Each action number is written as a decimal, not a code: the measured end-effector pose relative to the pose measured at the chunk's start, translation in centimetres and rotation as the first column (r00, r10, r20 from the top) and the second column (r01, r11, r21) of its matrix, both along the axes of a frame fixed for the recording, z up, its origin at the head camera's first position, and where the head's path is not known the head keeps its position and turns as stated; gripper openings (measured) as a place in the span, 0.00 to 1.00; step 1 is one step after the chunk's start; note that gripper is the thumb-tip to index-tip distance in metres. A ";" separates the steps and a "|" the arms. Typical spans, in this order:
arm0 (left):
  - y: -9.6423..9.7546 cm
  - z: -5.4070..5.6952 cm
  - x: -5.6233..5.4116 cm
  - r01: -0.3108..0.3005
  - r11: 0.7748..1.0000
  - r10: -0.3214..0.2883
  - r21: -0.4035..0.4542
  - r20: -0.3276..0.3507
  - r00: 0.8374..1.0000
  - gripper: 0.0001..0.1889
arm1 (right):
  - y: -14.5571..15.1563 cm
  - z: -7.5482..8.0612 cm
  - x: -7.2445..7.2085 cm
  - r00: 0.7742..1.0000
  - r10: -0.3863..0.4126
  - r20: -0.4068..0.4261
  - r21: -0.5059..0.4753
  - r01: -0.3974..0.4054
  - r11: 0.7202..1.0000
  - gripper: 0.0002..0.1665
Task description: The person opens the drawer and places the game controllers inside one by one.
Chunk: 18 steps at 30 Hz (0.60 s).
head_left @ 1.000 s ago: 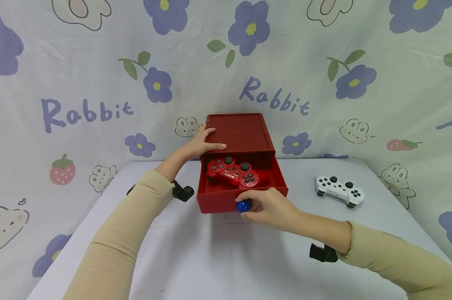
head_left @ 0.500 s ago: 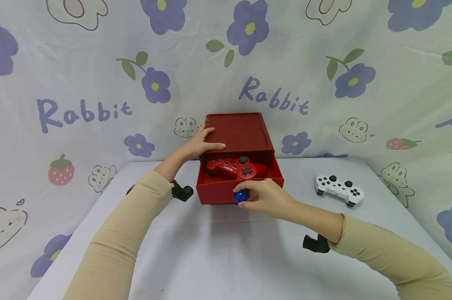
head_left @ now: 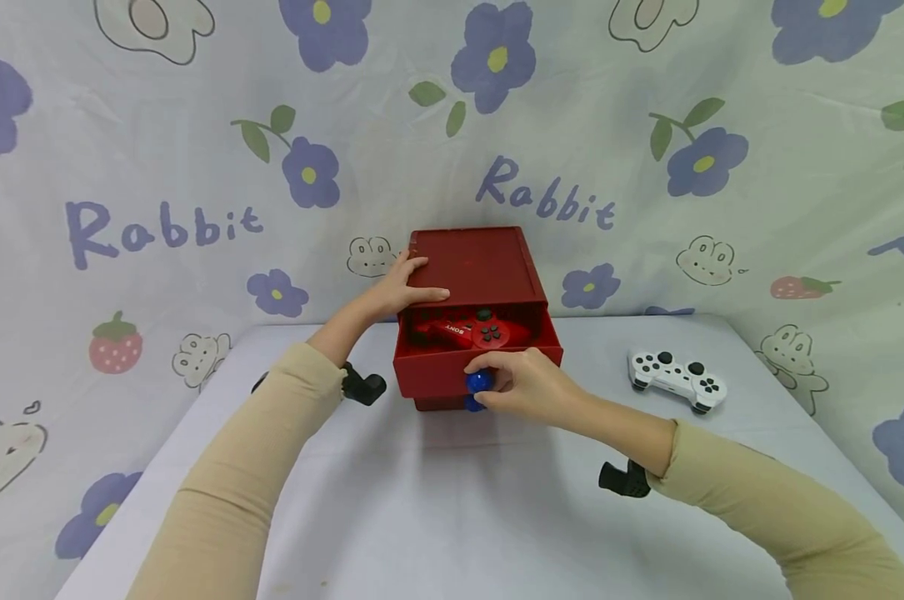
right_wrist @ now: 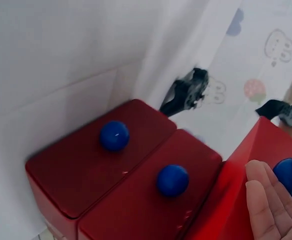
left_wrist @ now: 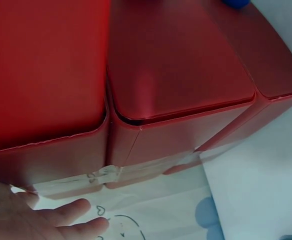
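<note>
Near the table's (head_left: 452, 508) far edge stands a red cabinet (head_left: 474, 265), its top drawer (head_left: 431, 372) jutting toward the near edge. The right hand (head_left: 532, 388), nearer the drawer, pinches its blue knob (head_left: 480, 381); the left hand (head_left: 399, 289) rests, fingers spread, on the cabinet's left top edge. Inside, a shadowed red controller (head_left: 489, 333) apparently lies crosswise.

At the right of the head view, a white game controller (head_left: 675, 382) is lying on the white table (head_left: 452, 508), its two black sticks (head_left: 665, 357) facing up. Across the upper frame, a pale cloth (head_left: 601, 92) is hanging, displaying purple flowers (head_left: 494, 60) and, left and right of centre, purple "Rabbit" lettering (head_left: 172, 227). A red strawberry (head_left: 115, 347) is showing at middle left.
</note>
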<state>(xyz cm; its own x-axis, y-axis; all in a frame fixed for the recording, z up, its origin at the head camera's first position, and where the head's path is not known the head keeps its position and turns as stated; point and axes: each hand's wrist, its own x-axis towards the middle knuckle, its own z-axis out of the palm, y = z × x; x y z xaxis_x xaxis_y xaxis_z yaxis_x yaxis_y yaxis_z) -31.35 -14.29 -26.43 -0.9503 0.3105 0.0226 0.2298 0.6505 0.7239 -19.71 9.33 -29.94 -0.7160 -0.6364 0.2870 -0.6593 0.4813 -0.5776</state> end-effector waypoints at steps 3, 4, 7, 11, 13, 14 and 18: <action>-0.1 0.0 0.1 0.001 1.000 -0.001 -0.003 -0.003 1.000 0.43 | -0.3 -0.1 -0.8 1.000 -0.006 -0.024 0.008 0.006 1.000 0.17; 0.0 0.0 0.2 0.002 1.000 -0.002 -0.001 -0.005 1.000 0.43 | -0.3 -0.2 -1.0 0.999 -0.011 -0.036 0.009 0.011 1.000 0.17; 0.1 0.0 0.4 -0.001 1.000 0.002 0.004 -0.012 1.000 0.43 | -0.4 -0.3 -1.7 0.998 -0.031 -0.054 0.005 0.031 1.000 0.18; 0.2 0.0 0.6 -0.002 1.000 0.002 0.010 -0.013 1.000 0.43 | -0.4 -0.6 -2.3 0.998 -0.058 -0.039 0.001 0.058 0.998 0.18; 0.3 0.0 0.7 -0.004 1.000 0.004 0.010 -0.010 1.000 0.43 | -0.4 -0.6 -2.5 0.998 -0.064 -0.028 0.002 0.064 0.998 0.19; 0.4 -0.1 0.8 -0.004 1.000 0.004 0.011 -0.011 1.000 0.43 | -0.4 -0.6 -2.6 0.998 -0.065 -0.024 0.001 0.065 0.998 0.19; 0.4 -0.3 0.9 -0.017 1.000 0.017 0.008 -0.004 1.000 0.43 | -0.3 -0.6 -3.0 0.998 -0.056 -0.014 0.003 0.056 0.998 0.19</action>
<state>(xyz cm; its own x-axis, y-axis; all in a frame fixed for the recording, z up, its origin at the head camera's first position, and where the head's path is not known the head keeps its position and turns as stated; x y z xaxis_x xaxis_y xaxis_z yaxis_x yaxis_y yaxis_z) -30.44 -13.89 -26.73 -0.9555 0.2937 0.0293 0.2217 0.6486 0.7281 -22.68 9.01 -30.50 -0.7463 -0.5964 0.2955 -0.6395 0.5194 -0.5668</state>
